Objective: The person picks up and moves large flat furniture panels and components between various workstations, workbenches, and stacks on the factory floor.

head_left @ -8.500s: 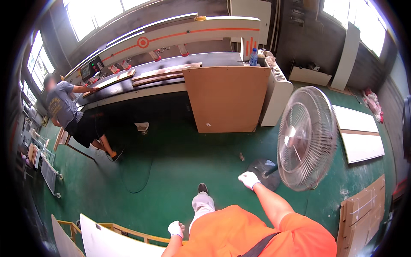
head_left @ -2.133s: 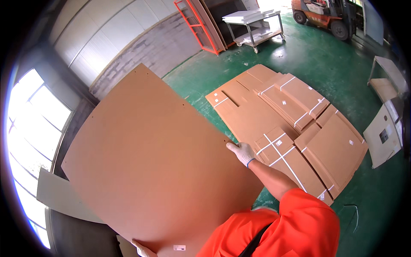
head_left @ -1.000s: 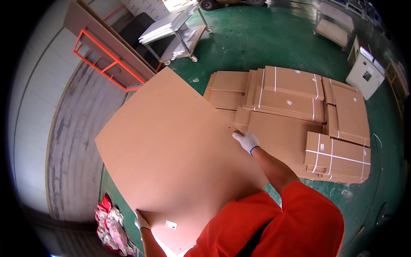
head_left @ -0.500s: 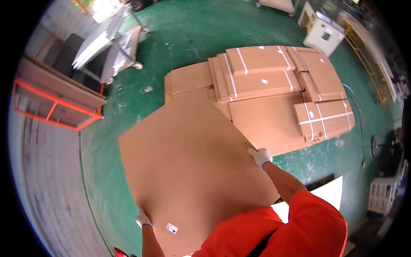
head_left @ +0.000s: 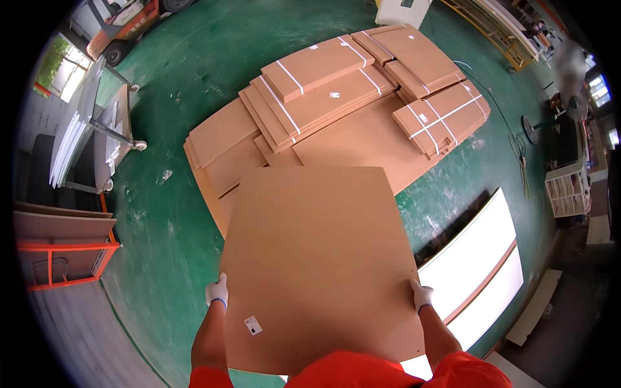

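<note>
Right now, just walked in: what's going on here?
A person in an orange top holds a large brown board in front of the body, left hand on its left edge and right hand on its right, both in white gloves. Ahead, a pile of brown boards, some strapped in white, lies on the green floor. The held board's far edge overlaps the pile in view; contact can't be told.

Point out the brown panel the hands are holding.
In the head view, the brown panel is at lower centre, between the left hand and right hand, below the strapped bundles.
</note>
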### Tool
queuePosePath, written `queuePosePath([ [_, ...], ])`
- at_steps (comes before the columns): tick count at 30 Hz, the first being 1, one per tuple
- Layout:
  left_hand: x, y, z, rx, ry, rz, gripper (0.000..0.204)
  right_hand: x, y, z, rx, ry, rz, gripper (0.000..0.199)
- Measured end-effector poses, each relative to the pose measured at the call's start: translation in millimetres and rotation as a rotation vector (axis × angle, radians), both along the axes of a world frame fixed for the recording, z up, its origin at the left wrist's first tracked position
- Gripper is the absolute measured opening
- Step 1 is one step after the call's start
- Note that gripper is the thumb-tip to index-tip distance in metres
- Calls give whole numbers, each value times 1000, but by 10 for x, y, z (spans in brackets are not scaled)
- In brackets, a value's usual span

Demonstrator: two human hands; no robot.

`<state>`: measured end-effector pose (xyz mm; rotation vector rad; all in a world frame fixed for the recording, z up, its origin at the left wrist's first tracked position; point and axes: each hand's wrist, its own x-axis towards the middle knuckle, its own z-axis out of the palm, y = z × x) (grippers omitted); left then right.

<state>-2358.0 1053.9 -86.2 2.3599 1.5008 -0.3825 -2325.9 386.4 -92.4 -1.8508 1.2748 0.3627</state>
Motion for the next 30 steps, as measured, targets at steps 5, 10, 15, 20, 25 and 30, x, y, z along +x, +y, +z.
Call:
queuePosePath([
  [5, 1033, -562, 93, -30, 108, -238, 70, -443, -108, 463, -49, 167, -205, 41],
  [10, 1830, -1009, -177, -55, 200, -366, 68, -948, -354, 151, -62, 199, -351, 44],
  [15, 2574, -1370, -579, -102, 176, -445, 68, -966, -339, -163, -37, 147, -513, 48],
  [20, 3213, -1055, -1174, -312, 101, -688, 59, -841, -41, -818, 81, 156, -691, 68],
  [25, 3497, -586, -1410, -372, 39, -707, 61, -583, 448, -1644, 284, -14, -788, 68],
  [30, 3822, -281, -2128, -171, -15, -793, 76, -430, 982, -2592, 380, -85, -896, 65],
])
